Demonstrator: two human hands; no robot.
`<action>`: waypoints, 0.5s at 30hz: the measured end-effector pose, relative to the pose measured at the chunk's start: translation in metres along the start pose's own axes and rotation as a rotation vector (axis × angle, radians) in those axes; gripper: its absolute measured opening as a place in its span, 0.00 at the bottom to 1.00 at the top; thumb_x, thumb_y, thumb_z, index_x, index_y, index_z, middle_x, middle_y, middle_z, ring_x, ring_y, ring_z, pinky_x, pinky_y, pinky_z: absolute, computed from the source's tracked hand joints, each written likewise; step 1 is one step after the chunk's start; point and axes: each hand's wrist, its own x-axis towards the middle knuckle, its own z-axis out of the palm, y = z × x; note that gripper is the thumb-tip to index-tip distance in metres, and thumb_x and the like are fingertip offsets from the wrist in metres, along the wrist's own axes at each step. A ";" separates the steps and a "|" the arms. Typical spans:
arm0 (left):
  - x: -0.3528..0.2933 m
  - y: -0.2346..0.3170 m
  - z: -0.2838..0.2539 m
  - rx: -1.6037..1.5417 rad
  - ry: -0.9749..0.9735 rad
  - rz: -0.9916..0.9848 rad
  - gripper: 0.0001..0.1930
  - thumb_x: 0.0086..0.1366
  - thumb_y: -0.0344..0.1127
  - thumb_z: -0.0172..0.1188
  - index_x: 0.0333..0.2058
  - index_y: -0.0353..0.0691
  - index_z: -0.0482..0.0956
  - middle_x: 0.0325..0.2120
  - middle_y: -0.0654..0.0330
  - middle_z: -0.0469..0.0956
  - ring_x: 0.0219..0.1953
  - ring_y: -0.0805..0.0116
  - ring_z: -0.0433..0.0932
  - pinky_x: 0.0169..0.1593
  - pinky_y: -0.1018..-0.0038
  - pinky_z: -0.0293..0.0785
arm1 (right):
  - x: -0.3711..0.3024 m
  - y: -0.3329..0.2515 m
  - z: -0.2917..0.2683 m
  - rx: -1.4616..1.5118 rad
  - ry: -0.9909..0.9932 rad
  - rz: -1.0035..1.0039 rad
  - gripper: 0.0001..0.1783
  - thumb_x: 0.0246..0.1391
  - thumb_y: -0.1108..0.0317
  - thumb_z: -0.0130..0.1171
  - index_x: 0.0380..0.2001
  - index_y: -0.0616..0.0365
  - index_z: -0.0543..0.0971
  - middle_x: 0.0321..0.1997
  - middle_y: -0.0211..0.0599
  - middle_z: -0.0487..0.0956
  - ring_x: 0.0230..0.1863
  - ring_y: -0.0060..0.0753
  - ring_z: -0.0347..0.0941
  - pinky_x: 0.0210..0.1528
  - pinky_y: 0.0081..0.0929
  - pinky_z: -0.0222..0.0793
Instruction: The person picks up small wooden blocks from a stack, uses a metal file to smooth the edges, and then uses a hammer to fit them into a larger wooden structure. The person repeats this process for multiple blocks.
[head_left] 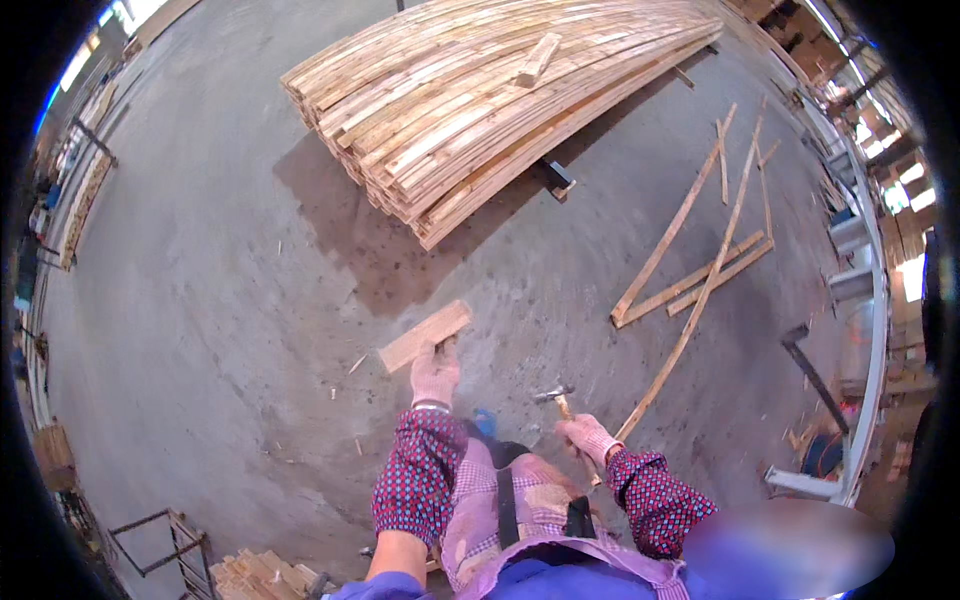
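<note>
A short, flat wooden board (425, 335) is gripped at its near edge by my left hand (436, 376), which wears a pale pink glove. The board is held out in front of me, tilted up to the right. My right hand (588, 437), gloved the same way, is closed round the wooden handle of a hammer (562, 402). The hammer's metal head points away from me, and the handle's end shows below my fist. The two hands are apart, and the hammer does not touch the board.
A large stack of long planks (440, 120) lies ahead on supports, with a short wood block (539, 60) on top. Long thin strips (700, 300) lie crossed on the concrete floor at the right. A metal frame (855, 420) stands far right. Short wood pieces (262, 578) are piled at lower left.
</note>
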 end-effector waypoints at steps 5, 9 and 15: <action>0.155 -0.056 0.054 -0.058 0.191 0.070 0.15 0.67 0.30 0.53 0.50 0.32 0.70 0.48 0.49 0.75 0.51 0.53 0.75 0.53 0.60 0.77 | 0.077 -0.063 -0.065 -0.097 0.033 0.019 0.18 0.48 0.56 0.56 0.21 0.63 0.72 0.16 0.36 0.71 0.15 0.31 0.69 0.19 0.31 0.65; 0.273 -0.086 0.073 -0.142 0.143 0.064 0.18 0.63 0.27 0.58 0.51 0.35 0.69 0.48 0.52 0.75 0.52 0.54 0.73 0.53 0.58 0.76 | 0.151 -0.094 -0.105 -0.185 0.062 0.115 0.19 0.48 0.55 0.57 0.22 0.64 0.73 0.17 0.37 0.72 0.18 0.32 0.71 0.22 0.33 0.66; 0.394 -0.132 0.104 -0.216 0.307 0.057 0.19 0.62 0.27 0.60 0.51 0.35 0.69 0.49 0.51 0.74 0.52 0.52 0.72 0.54 0.59 0.76 | 0.248 -0.131 -0.171 -0.303 0.090 0.181 0.20 0.50 0.55 0.57 0.29 0.66 0.73 0.20 0.40 0.75 0.20 0.33 0.73 0.25 0.32 0.69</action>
